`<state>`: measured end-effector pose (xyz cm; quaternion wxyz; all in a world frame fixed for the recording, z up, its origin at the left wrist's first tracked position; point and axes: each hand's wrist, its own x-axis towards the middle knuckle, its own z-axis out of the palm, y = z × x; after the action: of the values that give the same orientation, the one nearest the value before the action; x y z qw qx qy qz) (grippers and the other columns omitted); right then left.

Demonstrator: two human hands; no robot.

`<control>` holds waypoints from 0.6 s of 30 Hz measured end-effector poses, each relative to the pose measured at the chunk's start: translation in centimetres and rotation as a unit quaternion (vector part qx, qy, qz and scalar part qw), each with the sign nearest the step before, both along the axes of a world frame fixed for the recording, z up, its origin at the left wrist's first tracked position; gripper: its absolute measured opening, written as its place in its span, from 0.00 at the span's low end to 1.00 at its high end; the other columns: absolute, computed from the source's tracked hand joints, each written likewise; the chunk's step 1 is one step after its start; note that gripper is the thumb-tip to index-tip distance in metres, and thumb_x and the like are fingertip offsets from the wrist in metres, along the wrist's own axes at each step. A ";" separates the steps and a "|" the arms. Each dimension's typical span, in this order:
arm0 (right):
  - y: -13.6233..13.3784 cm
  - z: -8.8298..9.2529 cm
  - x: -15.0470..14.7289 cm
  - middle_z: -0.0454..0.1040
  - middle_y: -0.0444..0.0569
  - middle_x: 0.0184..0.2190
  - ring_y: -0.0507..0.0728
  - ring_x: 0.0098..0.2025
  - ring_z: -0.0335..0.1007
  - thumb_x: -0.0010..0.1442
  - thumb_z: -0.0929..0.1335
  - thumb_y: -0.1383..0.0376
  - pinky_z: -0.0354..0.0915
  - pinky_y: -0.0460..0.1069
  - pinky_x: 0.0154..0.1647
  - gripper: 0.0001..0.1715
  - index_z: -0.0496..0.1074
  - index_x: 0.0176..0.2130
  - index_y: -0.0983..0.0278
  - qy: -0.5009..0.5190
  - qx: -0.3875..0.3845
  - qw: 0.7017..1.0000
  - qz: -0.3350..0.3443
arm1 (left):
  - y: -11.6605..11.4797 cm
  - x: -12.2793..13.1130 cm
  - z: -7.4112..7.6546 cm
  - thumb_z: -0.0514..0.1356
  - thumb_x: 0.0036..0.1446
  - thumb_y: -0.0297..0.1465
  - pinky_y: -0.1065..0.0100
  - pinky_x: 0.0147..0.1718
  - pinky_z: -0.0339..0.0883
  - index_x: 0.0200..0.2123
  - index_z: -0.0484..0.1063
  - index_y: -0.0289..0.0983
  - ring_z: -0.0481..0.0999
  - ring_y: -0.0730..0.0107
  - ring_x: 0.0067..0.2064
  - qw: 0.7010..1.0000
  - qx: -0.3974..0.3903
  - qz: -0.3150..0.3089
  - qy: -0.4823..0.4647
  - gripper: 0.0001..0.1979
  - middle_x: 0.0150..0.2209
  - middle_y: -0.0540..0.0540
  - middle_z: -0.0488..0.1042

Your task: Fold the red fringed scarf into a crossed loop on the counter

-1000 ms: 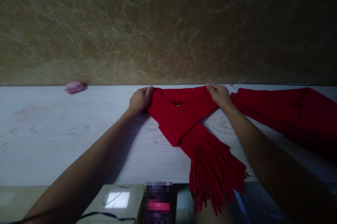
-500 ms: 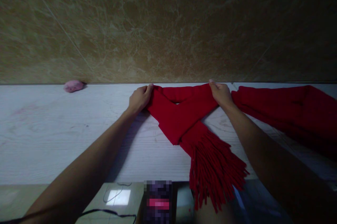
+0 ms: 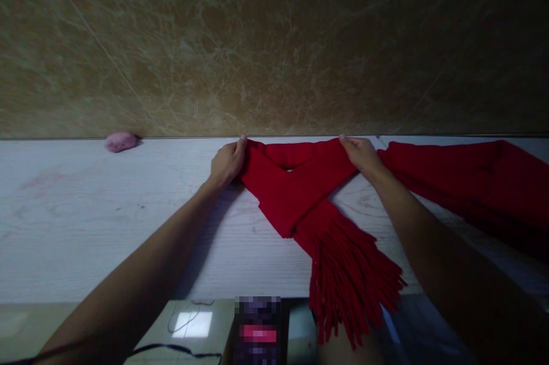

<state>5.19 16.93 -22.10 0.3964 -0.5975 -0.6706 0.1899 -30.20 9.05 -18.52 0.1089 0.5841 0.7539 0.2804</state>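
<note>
The fingers [image 3: 241,147] of the left hand [image 3: 226,162] are curled shut on the left corner of a folded red scarf [image 3: 295,193], the thumb pressed against the cloth right at the back of the counter [image 3: 86,227]. The right hand [image 3: 362,154] does the same at the other corner: its fingers [image 3: 346,142] are closed on the cloth, knuckles up, with the fold stretched flat between the two hands.

From that top edge the scarf's two ends run down towards the person and cross over each other, leaving a small gap of counter showing just below the fold. The left band lies on top and ends in a blunt corner; the one beneath carries on into a fringe [image 3: 347,273] that spills over the near edge of the counter.

Just beside the right hand, more red cloth [image 3: 472,176] lies spread out towards the right end of the counter; I cannot tell whether it is part of the same scarf. The right forearm crosses over its near edge.

Behind everything rises a brown marbled wall [image 3: 274,39], which the fold almost touches. Well off to the left, against that wall, sits a small pink lump [image 3: 120,141]. Below the counter's near edge a thin dark cable [image 3: 171,348] trails across.
</note>
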 end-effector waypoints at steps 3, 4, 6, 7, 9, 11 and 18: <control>-0.3 0.3 -0.2 0.66 0.46 0.20 0.59 0.31 0.67 0.65 0.62 0.33 0.60 0.52 0.31 0.37 0.68 0.25 0.59 0.000 0.015 1.000 -0.016 | 0.0 0.0 0.0 0.40 0.71 0.57 0.61 0.44 0.70 0.39 0.82 0.37 0.82 0.49 0.46 1.000 -0.004 0.000 0.002 0.38 0.43 0.35 0.85; -0.4 0.4 -0.3 0.65 0.46 0.19 0.59 0.30 0.65 0.65 0.62 0.33 0.59 0.52 0.31 0.37 0.66 0.24 0.59 -0.001 0.018 1.000 -0.019 | 0.0 0.0 0.0 0.40 0.71 0.57 0.61 0.44 0.70 0.40 0.82 0.37 0.83 0.48 0.47 1.000 -0.005 -0.003 0.002 0.38 0.43 0.35 0.85; -0.5 0.6 -0.4 0.62 0.45 0.18 0.58 0.28 0.62 0.66 0.61 0.32 0.58 0.52 0.31 0.38 0.63 0.23 0.58 -0.008 0.018 0.999 -0.026 | 0.1 0.0 -0.1 0.41 0.71 0.56 0.59 0.44 0.70 0.41 0.82 0.37 0.83 0.46 0.47 1.000 -0.006 -0.006 0.001 0.37 0.43 0.33 0.85; -0.5 0.6 -0.4 0.60 0.45 0.18 0.57 0.27 0.60 0.66 0.60 0.32 0.57 0.53 0.30 0.39 0.61 0.22 0.57 -0.013 0.018 0.999 -0.030 | 0.1 -0.1 -0.2 0.41 0.71 0.56 0.58 0.44 0.70 0.41 0.82 0.37 0.83 0.45 0.47 1.000 -0.004 -0.007 -0.001 0.37 0.44 0.33 0.85; -0.5 0.7 -0.6 0.57 0.44 0.18 0.57 0.26 0.56 0.66 0.57 0.29 0.56 0.54 0.30 0.41 0.56 0.20 0.56 -0.020 0.016 0.999 -0.040 | 0.2 -0.1 -0.2 0.41 0.70 0.56 0.57 0.44 0.70 0.41 0.83 0.37 0.82 0.44 0.47 1.000 0.001 -0.007 -0.004 0.37 0.43 0.32 0.85; -0.5 0.8 -0.7 0.56 0.45 0.18 0.57 0.25 0.54 0.64 0.54 0.26 0.54 0.55 0.30 0.42 0.54 0.19 0.55 -0.021 0.012 0.998 -0.055 | 0.2 0.0 -0.3 0.41 0.70 0.56 0.57 0.44 0.70 0.40 0.82 0.37 0.82 0.44 0.46 1.000 0.001 -0.005 -0.004 0.37 0.43 0.32 0.85; -0.2 0.5 -0.7 0.65 0.50 0.19 0.60 0.27 0.62 0.65 0.55 0.27 0.57 0.55 0.31 0.43 0.60 0.20 0.56 -0.009 0.004 0.997 -0.071 | -0.1 0.2 0.1 0.40 0.71 0.55 0.61 0.41 0.69 0.40 0.82 0.38 0.82 0.48 0.45 1.000 -0.015 0.001 0.018 0.37 0.42 0.36 0.85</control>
<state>4.54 16.72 -21.60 0.4053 -0.6436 -0.6310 0.1528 -29.98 9.00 -18.40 0.1038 0.5868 0.7601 0.2590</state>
